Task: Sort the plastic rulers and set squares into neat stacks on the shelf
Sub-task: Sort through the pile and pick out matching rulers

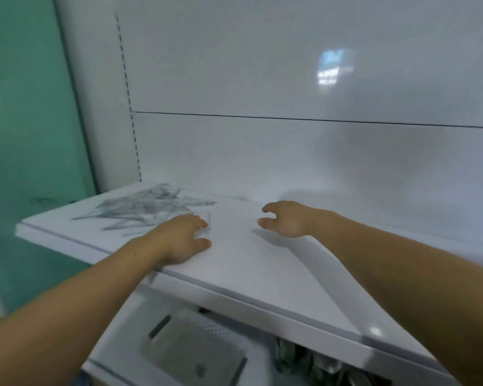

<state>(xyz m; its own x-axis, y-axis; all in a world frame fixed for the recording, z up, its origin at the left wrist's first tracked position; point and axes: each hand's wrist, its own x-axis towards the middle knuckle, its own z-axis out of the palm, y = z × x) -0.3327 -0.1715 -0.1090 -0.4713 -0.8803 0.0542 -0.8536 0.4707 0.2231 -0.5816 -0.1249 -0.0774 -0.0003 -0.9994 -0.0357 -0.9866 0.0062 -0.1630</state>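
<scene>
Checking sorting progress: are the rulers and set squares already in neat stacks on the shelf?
No, the rulers and set squares lie crisscrossed in one loose heap at the left end of the shelf.

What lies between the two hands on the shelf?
In the head view, bare white shelf separates the left hand and right hand; a faint line by the left fingertips is too blurred to identify.
</scene>
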